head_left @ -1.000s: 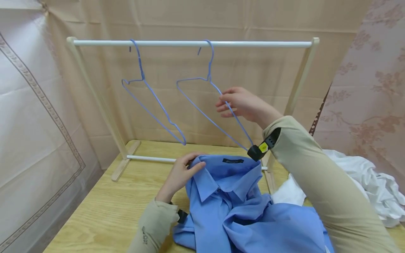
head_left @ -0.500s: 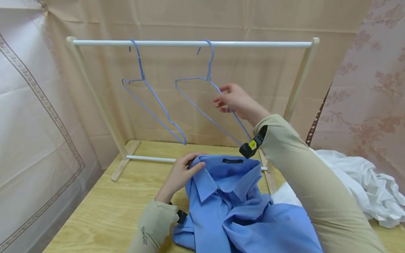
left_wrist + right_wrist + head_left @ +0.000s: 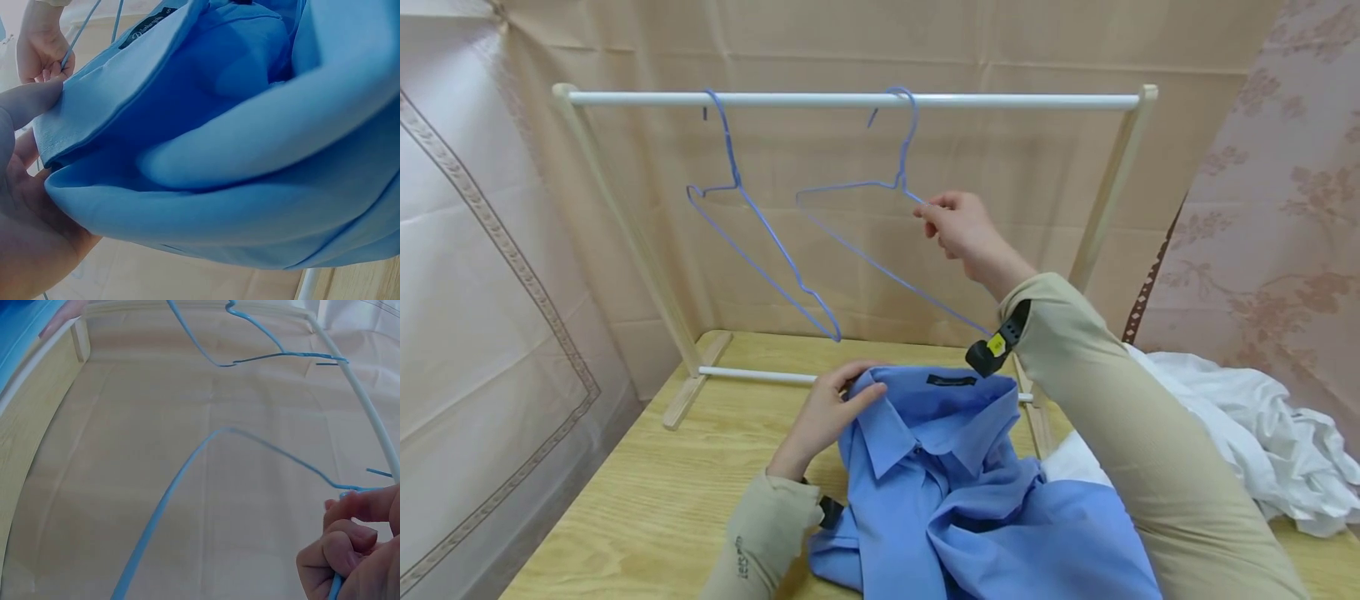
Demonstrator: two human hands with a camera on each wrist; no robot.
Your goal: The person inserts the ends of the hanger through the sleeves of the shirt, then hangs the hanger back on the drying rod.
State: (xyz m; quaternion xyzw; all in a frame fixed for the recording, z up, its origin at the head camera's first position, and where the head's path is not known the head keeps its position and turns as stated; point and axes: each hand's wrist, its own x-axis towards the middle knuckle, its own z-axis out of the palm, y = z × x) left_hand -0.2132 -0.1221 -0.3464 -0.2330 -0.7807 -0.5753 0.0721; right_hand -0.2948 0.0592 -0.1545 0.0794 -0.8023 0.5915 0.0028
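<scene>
A blue collared shirt (image 3: 895, 508) lies bunched on the table, its collar upright and a dark label (image 3: 951, 381) inside the neck. My left hand (image 3: 823, 412) grips the collar's left side, thumb in front and fingers behind; the left wrist view shows the shirt neck (image 3: 206, 131) gaping. Above the shirt, my right hand (image 3: 966, 237) pinches the right shoulder of a blue wire hanger (image 3: 902, 171), whose hook is still over the rail. In the right wrist view, the curled fingers (image 3: 347, 547) hold the wire. A second blue hanger (image 3: 728, 150) hangs to the left.
A white rail (image 3: 1037, 101) on wooden posts spans the back of the wooden table (image 3: 625, 492), with a lower bar (image 3: 752, 377) near the tabletop. Crumpled white cloth (image 3: 1262, 442) lies at the right, partly behind my right sleeve. Beige cloth hangs behind.
My right hand moved slightly up and its loose fingers closed on the hanger wire. The hanger has turned and its hook has tilted on the rail. My left hand and the shirt stayed put.
</scene>
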